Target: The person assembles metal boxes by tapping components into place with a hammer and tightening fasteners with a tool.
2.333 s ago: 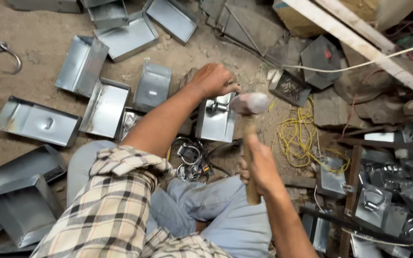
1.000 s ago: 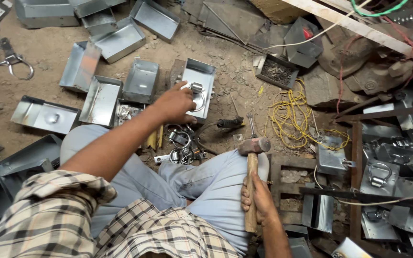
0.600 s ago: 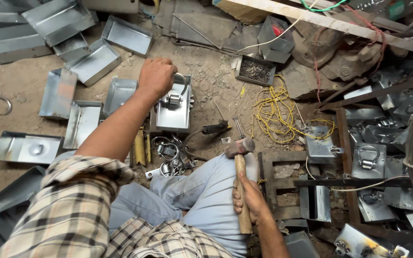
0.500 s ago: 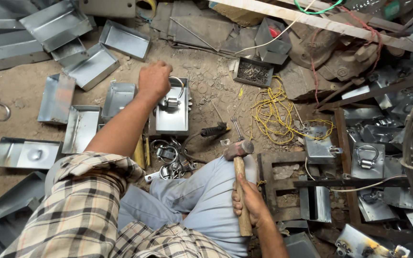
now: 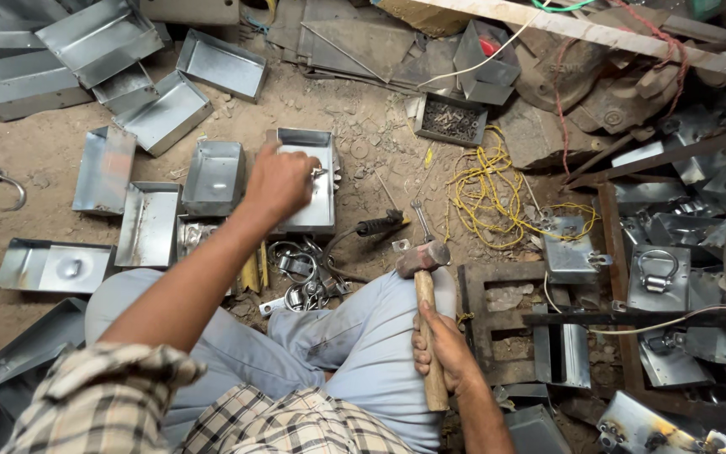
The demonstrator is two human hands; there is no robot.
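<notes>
At your far left, open grey sheet-metal trays (image 5: 149, 223) lie scattered on the dirt floor, some flat and some tipped on an edge. Your left hand (image 5: 277, 181) reaches forward over the shallow rectangular galvanised metal box (image 5: 306, 187) lying flat on the ground, fingers curled and pinching a small metal fitting (image 5: 319, 172) at the box's inner face; how tight the pinch is, you cannot tell from here. Just below the box, near your knee, sits a heap of loose steel rings and clasps (image 5: 300, 273). A dark-handled screwdriver (image 5: 377, 225) lies just right of that box. Your right hand (image 5: 447, 353) is wrapped firmly around the wooden handle of a steel-headed hammer (image 5: 423, 277), whose head rests over your right thigh, well apart from the box. Further right lie a tangle of yellow cord (image 5: 485, 189) and finished metal plates with ring handles (image 5: 657, 273).
</notes>
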